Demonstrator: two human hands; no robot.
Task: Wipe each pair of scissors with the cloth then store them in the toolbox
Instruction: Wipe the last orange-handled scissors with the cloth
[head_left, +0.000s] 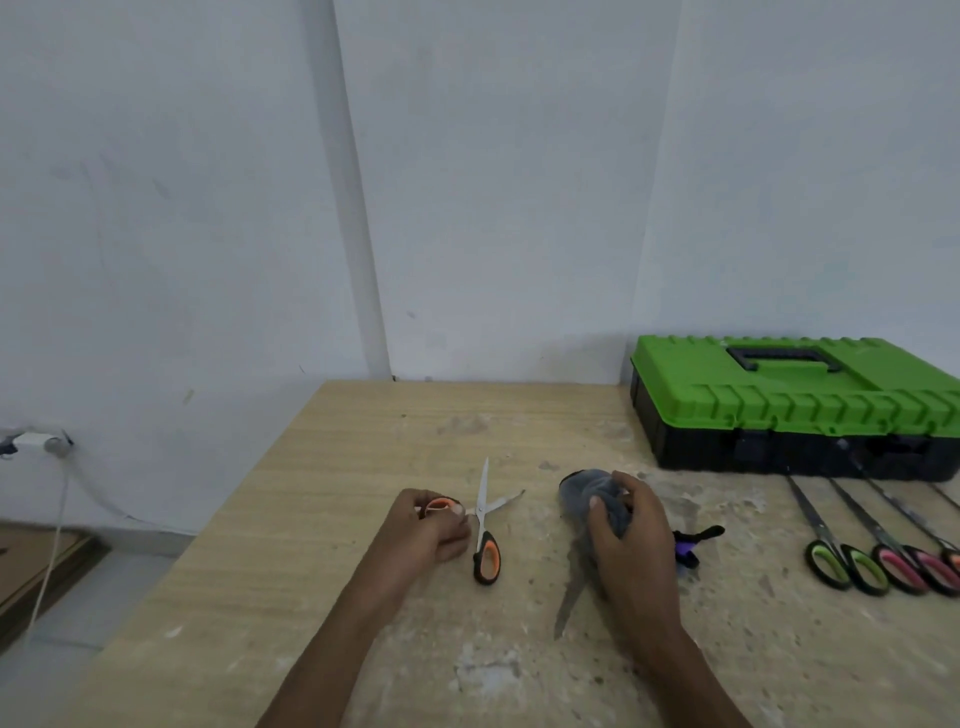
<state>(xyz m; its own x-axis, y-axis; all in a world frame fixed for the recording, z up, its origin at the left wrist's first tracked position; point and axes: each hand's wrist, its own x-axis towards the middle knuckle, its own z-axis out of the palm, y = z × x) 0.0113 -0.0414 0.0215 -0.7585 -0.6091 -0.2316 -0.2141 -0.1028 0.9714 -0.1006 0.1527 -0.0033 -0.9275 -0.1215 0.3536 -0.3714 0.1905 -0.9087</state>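
Observation:
My left hand (428, 530) grips one orange-and-black handle of a pair of scissors (485, 530) whose blades are spread open above the wooden table (363, 441). My right hand (626, 530) holds a bunched grey cloth (587, 491). Beneath that hand lies a second pair, with a blade (569, 597) pointing toward me and a purple-and-black handle (693, 540) showing to its right. The green-lidded black toolbox (789, 400) stands closed at the back right.
Several more scissors lie in a row at the right edge: a green-handled pair (841, 564) and a pink-handled pair (909, 569) among them. A wall stands behind the table. Left of the table, a white charger (31, 441) and its cable hang from the wall.

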